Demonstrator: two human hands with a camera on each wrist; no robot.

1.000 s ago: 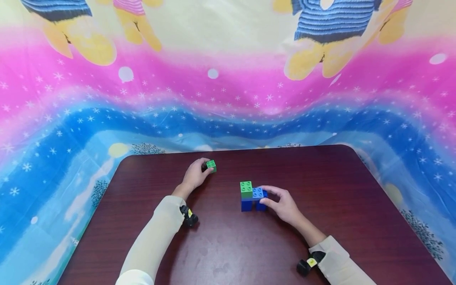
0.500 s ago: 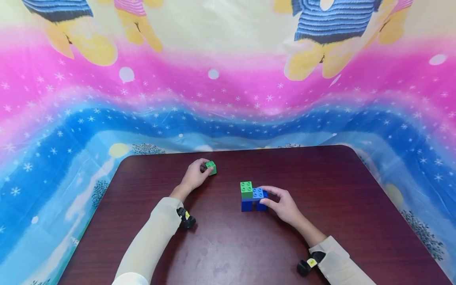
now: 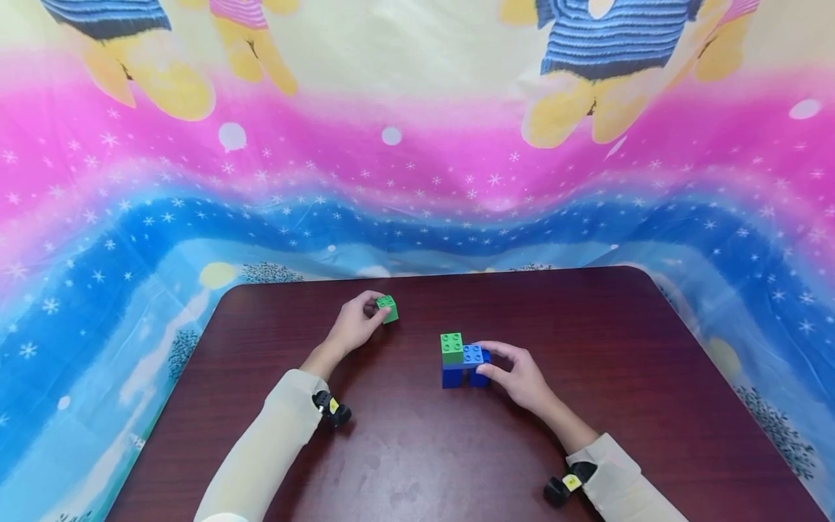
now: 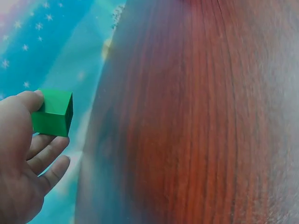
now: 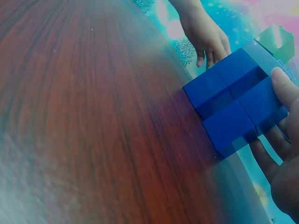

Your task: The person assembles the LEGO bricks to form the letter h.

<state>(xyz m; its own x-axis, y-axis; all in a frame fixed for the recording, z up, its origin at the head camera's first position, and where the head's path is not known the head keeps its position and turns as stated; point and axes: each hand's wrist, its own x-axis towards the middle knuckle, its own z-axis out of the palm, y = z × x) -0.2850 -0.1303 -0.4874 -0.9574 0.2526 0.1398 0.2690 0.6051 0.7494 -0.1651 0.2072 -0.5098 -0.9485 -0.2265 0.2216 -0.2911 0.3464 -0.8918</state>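
My left hand (image 3: 353, 324) pinches a small green building brick (image 3: 390, 313) between thumb and fingers, near the table's far side. The brick has studs on top and tilts slightly; in the left wrist view its smooth green sides (image 4: 52, 122) face the camera. To the right, my right hand (image 3: 524, 378) grips the right side of a small brick structure, thumb in front and fingers behind. Two dark blue columns (image 5: 229, 128), each of stacked bricks, stand side by side under a lighter blue brick (image 3: 472, 354). A second green brick (image 3: 451, 351) sits on the left end of that bridge.
The dark red-brown wooden table (image 3: 404, 457) has rounded far corners. Behind and beside it hangs a patterned cloth (image 3: 417, 181) in pink, blue and cream. Each cuff carries a black wrist camera, one on the left (image 3: 331, 408) and one on the right (image 3: 569, 484).
My left wrist and forearm have swung left and toward me, and the pinched green brick has turned and shifted slightly nearer. The right hand and the structure hold still.
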